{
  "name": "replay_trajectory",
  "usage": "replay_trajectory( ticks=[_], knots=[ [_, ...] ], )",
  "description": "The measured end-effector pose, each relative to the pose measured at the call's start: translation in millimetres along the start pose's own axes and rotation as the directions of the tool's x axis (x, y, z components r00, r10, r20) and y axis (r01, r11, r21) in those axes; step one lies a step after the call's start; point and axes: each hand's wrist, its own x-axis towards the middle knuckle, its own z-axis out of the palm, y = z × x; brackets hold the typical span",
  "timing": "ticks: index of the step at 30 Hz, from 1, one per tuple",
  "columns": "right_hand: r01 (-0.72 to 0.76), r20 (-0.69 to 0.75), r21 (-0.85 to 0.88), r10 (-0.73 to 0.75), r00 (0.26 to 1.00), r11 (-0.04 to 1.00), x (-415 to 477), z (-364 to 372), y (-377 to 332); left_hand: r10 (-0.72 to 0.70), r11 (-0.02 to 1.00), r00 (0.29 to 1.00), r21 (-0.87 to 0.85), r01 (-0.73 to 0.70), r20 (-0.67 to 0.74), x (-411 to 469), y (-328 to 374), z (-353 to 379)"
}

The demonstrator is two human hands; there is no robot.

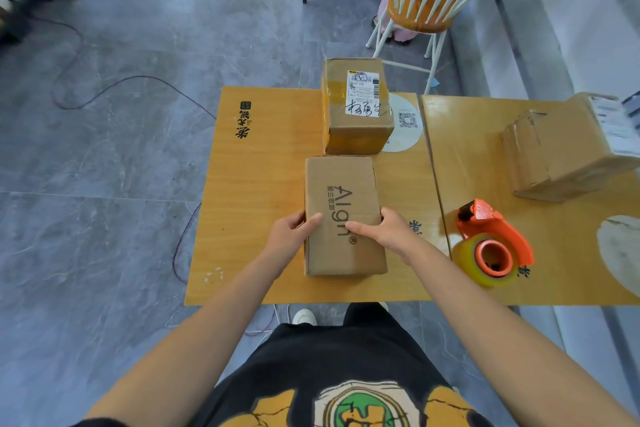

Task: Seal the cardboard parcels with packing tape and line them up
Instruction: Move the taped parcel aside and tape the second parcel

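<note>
A plain cardboard parcel printed "Align" lies lengthwise on the left wooden table. My left hand grips its left side with the thumb on top. My right hand grips its right side, forefinger laid across the top. Just beyond it stands a taped parcel with a shipping label, almost touching it. A third parcel sits on the right table. An orange tape dispenser with a clear tape roll lies to the right of my right hand.
Two wooden tables stand side by side with a seam between them. A white-and-orange chair is behind the tables. Cables trail over the grey tiled floor at the left. Round white stickers lie on the tabletops.
</note>
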Motion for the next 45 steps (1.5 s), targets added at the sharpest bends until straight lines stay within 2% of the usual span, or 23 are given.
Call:
replay_trajectory(
  ticks=[4, 8, 14, 20, 24, 26, 28, 30, 33, 35, 39, 42, 45],
  knots=[
    [0.019, -0.045, 0.041, -0.017, 0.999, 0.999, 3, -5, 5, 0.001, 1.0, 1.0, 0.018, -0.001, 0.0, 6, 5, 7],
    [0.033, -0.128, 0.03, -0.029, 0.991, 0.999, 6, -2, 10, 0.014, 0.992, 1.0, 0.123, -0.014, -0.004, 11, 5, 8],
    [0.046, -0.19, 0.05, -0.036, 0.981, 0.998, 4, 1, 13, 0.054, 0.978, 0.996, 0.203, -0.039, -0.068, 11, 7, 11],
    [0.051, -0.142, 0.06, -0.042, 0.989, 0.997, 3, -7, 12, 0.072, 0.977, 0.997, 0.201, -0.069, -0.01, 9, 10, 14],
    [0.061, -0.081, -0.037, -0.063, 0.995, 0.997, -6, -25, 21, 0.033, 0.984, 0.999, 0.174, -0.028, -0.026, 9, 17, 27],
    [0.077, -0.19, -0.13, -0.101, 0.977, 0.989, -14, -45, 39, 0.017, 0.988, 0.996, 0.157, -0.004, -0.082, 11, 16, 34],
    [0.066, -0.402, -0.215, -0.15, 0.903, 0.974, -19, -70, 64, 0.016, 0.988, 0.994, 0.156, 0.0, -0.105, 14, 18, 41],
    [-0.023, -0.542, -0.26, -0.126, 0.831, 0.965, -25, -94, 91, 0.021, 0.985, 0.995, 0.17, -0.005, -0.093, 19, 21, 48],
    [-0.254, -0.576, -0.384, -0.016, 0.818, 0.888, -31, -112, 120, 0.039, 0.982, 0.997, 0.189, -0.027, -0.061, 23, 30, 62],
    [-0.344, -0.614, -0.494, -0.04, 0.789, 0.799, -30, -115, 135, 0.036, 0.981, 0.997, 0.191, -0.024, -0.063, 25, 31, 70],
    [-0.465, -0.647, -0.577, -0.028, 0.762, 0.671, -23, -122, 146, 0.033, 0.985, 0.997, 0.172, -0.02, -0.071, 26, 30, 74],
    [-0.453, -0.579, -0.69, -0.056, 0.813, 0.565, -17, -129, 151, 0.029, 0.986, 0.998, 0.168, -0.019, -0.061, 25, 33, 74],
    [-0.327, -0.508, -0.745, -0.177, 0.843, 0.581, -13, -133, 152, -0.008, 0.983, 0.997, 0.184, 0.021, -0.072, 27, 34, 74]
  ],
)
